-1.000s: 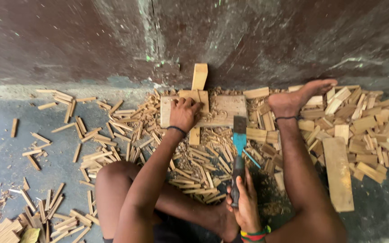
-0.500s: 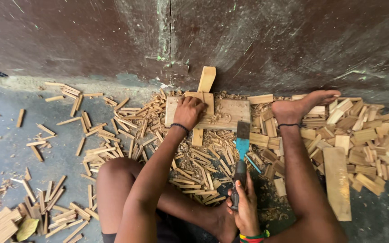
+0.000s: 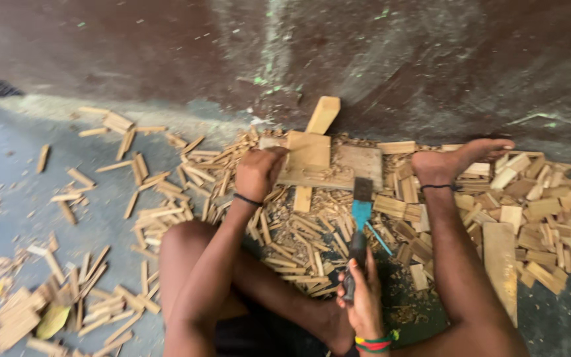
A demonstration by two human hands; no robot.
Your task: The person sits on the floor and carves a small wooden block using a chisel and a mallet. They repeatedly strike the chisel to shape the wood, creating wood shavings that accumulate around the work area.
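My left hand (image 3: 259, 173) is closed around a small piece of wood at the left end of a flat wooden board (image 3: 358, 165) lying on the floor in front of me. My right hand (image 3: 365, 301) grips the dark handle of a chopping blade (image 3: 363, 198), which has a blue band below its dark tip. The blade points away from me, its tip at the near edge of the board. A thicker wood stick (image 3: 322, 116) leans against the wall behind the board.
Split wood sticks (image 3: 299, 244) litter the floor around the board, with more (image 3: 87, 304) at the left. My right foot (image 3: 457, 158) rests on a heap of short wood blocks (image 3: 536, 218). A long plank (image 3: 500, 264) lies by my right leg. A dark stained wall (image 3: 166, 46) rises behind.
The view has drifted a little, so the pile sits slightly lower and further right. Both hands keep their grip, and the blade stays at the board's near edge.
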